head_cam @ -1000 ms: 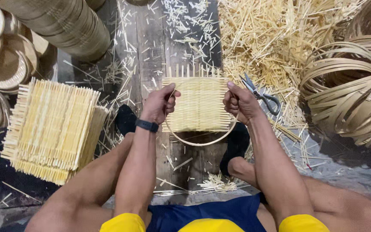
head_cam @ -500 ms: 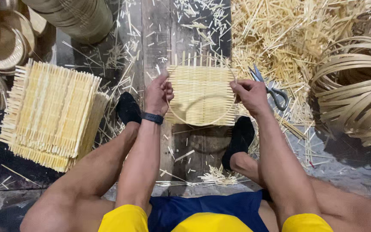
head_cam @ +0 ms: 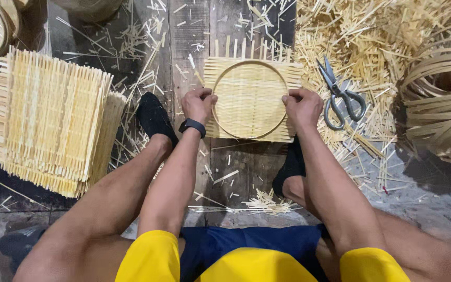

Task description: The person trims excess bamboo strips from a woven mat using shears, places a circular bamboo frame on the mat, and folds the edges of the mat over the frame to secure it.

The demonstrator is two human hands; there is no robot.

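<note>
The person is sitting on the ground with knees spread, and a square woven bamboo mat point(head_cam: 250, 99) is lying flat on the dark wooden plank point(head_cam: 191, 42) between the feet. A thin round bamboo hoop point(head_cam: 250, 137) is resting on top of the mat, almost filling it, with the mat's loose slat ends sticking out beyond it on the far edge.

The left hand point(head_cam: 198, 104) is gripping the left edge of the mat where the hoop meets it, fingers curled over and knuckles up, with a black wristband point(head_cam: 192, 126) sitting just behind it. The right hand point(head_cam: 302, 107) is doing the same on the opposite side, clenched on the right edge of mat and hoop. So the mat is lying directly between the two hands, each one pinching a side of it, at about the middle of its height.

Feet in black socks are planted on either side: the left foot point(head_cam: 154, 119) just beside the left hand, the right foot point(head_cam: 291, 163) below the right wrist.

A pair of grey-handled scissors point(head_cam: 337, 94) is lying on the litter of bamboo offcuts point(head_cam: 371, 47) just to the right of the right hand, not touching it. A tall stack of finished woven mats point(head_cam: 48, 120) is standing well off to the left, and a bundle of bent bamboo strips point(head_cam: 439, 104) is lying at the far right.
</note>
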